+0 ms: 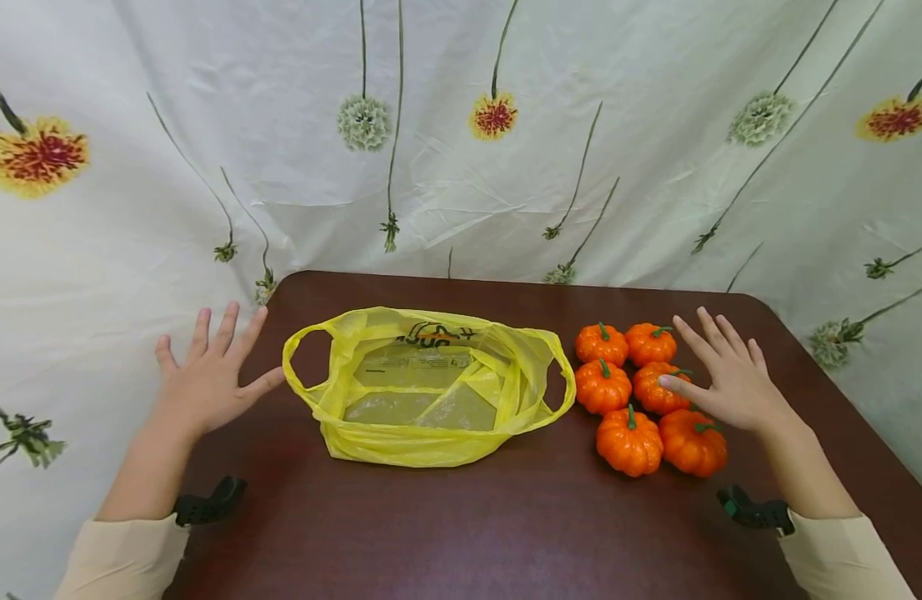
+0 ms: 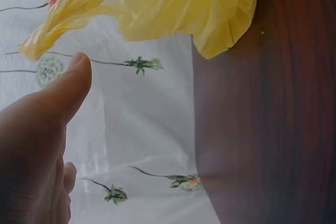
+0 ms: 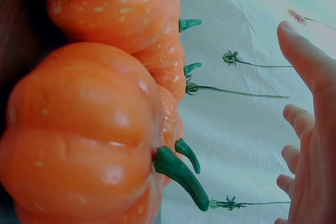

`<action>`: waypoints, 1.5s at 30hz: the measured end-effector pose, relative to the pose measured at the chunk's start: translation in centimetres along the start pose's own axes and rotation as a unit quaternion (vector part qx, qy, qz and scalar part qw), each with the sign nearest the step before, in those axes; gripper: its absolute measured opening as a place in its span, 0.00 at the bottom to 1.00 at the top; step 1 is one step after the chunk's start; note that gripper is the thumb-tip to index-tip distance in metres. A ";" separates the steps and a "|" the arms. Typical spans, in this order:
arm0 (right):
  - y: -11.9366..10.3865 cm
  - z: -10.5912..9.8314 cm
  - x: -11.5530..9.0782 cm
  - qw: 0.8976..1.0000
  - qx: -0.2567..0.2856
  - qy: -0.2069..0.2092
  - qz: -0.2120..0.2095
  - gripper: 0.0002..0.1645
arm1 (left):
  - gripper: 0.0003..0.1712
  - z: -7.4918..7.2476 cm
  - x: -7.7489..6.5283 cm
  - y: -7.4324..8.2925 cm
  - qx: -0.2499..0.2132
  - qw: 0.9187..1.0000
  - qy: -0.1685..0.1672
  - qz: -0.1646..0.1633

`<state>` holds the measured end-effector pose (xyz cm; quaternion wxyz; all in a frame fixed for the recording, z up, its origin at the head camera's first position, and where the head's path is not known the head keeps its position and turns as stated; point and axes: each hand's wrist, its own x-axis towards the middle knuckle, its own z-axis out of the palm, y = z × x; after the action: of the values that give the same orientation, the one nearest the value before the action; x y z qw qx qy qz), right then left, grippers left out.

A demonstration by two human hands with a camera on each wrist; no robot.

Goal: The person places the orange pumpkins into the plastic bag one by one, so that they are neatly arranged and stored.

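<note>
A yellow plastic bag (image 1: 416, 446) sits on the table with its mouth spread wide and a loop handle at each side. Left of it is my left hand (image 1: 209, 379), fingers straight and spread, the thumb near the left loop; the left wrist view shows a gap between thumb (image 2: 73, 85) and bag (image 2: 173, 6). Several small orange pumpkins (image 1: 630, 442) with green stems stand grouped in two columns to the bag's right. Over the group's right side my right hand (image 1: 731, 379) is held with fingers spread, apart from the pumpkins (image 3: 84, 129) in the right wrist view, holding nothing.
The dark brown table (image 1: 461, 533) has rounded far corners. Behind it hangs a white flower-print cloth (image 1: 446, 183), which also drops along both sides. A black band (image 1: 206, 502) is on the left wrist, and another black band (image 1: 757, 510) on the right.
</note>
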<state>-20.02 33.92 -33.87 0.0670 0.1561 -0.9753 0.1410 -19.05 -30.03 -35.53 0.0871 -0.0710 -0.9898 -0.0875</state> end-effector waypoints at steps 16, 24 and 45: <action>1.3 -0.8 4.4 0.996 0.014 -0.065 0.052 0.53 | 0.33 -0.5 -1.0 1.6 -0.240 0.966 0.087 0.047; 2.0 0.0 6.9 0.990 0.045 -0.107 0.081 0.55 | 0.36 0.2 -2.1 3.6 -0.311 0.949 0.060 0.017; 2.9 2.0 8.8 0.979 0.079 -0.150 0.111 0.52 | 0.43 3.1 -2.0 5.0 -0.332 0.943 0.020 0.022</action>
<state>-29.46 33.45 -34.92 -0.1089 0.0712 -0.9713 0.1993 -16.79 -24.85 -38.12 0.0804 -0.1158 -0.9008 -0.4106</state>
